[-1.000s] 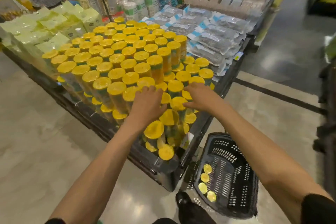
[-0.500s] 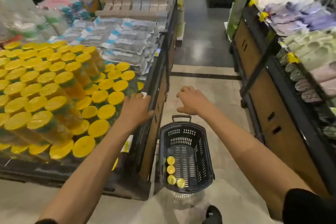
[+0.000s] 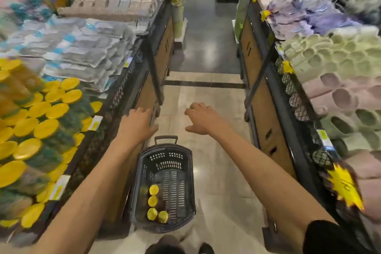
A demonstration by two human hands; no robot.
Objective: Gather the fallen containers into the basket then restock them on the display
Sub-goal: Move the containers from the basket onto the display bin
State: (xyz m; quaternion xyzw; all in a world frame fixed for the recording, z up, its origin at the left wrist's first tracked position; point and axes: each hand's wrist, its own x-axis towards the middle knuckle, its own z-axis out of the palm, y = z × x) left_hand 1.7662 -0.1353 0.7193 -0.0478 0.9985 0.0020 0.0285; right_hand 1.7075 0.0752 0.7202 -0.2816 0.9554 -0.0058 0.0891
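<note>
Restocking step. Left hand (image 3: 137, 122) and right hand (image 3: 203, 119) hover empty above the basket (image 3: 175, 187) on the floor, fingers loosely spread, pinching nothing. Four containers (image 3: 152, 201) sit in its near-left corner (yellow lids showing). Likely next move: reach down, grip one, lift it to the desk (image 3: 92, 150) at left.

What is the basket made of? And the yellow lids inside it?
The basket looks like dark moulded plastic, matte, with rows of slots. The yellow lids are probably plastic too, smooth and evenly coloured, though too small to be sure.
</note>
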